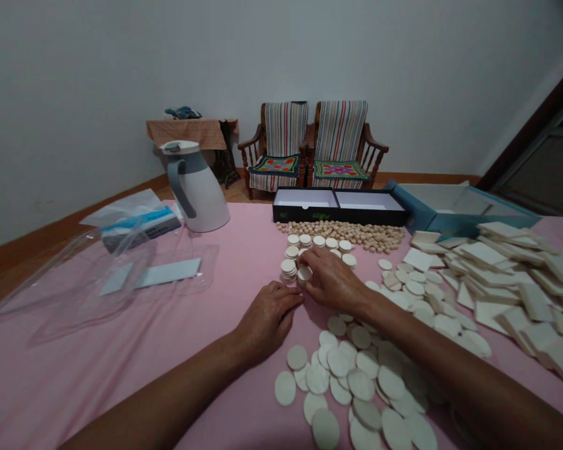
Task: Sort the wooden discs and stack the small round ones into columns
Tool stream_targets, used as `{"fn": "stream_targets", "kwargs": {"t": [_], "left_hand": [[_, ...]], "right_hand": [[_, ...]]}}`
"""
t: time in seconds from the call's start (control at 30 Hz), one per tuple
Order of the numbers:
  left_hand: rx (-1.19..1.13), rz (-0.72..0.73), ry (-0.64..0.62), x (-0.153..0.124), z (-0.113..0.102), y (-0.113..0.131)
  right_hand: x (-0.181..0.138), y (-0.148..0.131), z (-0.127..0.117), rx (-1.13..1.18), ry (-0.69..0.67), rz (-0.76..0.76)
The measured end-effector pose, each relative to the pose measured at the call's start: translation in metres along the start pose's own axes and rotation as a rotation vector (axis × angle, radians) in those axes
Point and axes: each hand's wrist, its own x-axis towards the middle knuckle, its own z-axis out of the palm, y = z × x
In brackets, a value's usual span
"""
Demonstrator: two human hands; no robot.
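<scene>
My right hand (331, 278) reaches over the pink tablecloth (178, 350) and pinches a small stack of pale round wooden discs (304, 273) among several short stacks (316, 245). My left hand (268, 315) rests beside it, palm down with fingers curled loosely, fingertips close to the same stack; nothing shows in it. Loose larger flat discs (356, 384) lie spread in front of me under my right forearm.
A row of small wooden beads (347, 232) lies before an open black box (338, 206). Square wooden tiles (511, 281) pile at right near a blue box (455, 212). A white jug (194, 187) and clear plastic bags (89, 275) sit left. Two chairs (309, 147) stand behind.
</scene>
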Motion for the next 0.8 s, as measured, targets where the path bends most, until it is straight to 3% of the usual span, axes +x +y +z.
{"fn": "stream_targets", "kwargs": {"t": [0.23,0.4,0.47,0.8], "left_hand": [[0.017,-0.012,-0.018,0.000,-0.001,0.000],[-0.006,-0.004,0.017,0.000,0.000,0.000],[-0.016,-0.004,0.040,-0.001,0.001,0.000],[-0.047,-0.030,0.106,-0.001,0.003,0.001]], "right_hand": [[-0.019,0.005,-0.023,0.068,-0.008,0.013],[-0.049,0.009,-0.039,0.082,-0.320,0.046],[-0.057,0.010,-0.038,0.078,-0.381,0.018],[-0.063,0.015,-0.022,0.044,-0.439,-0.088]]}}
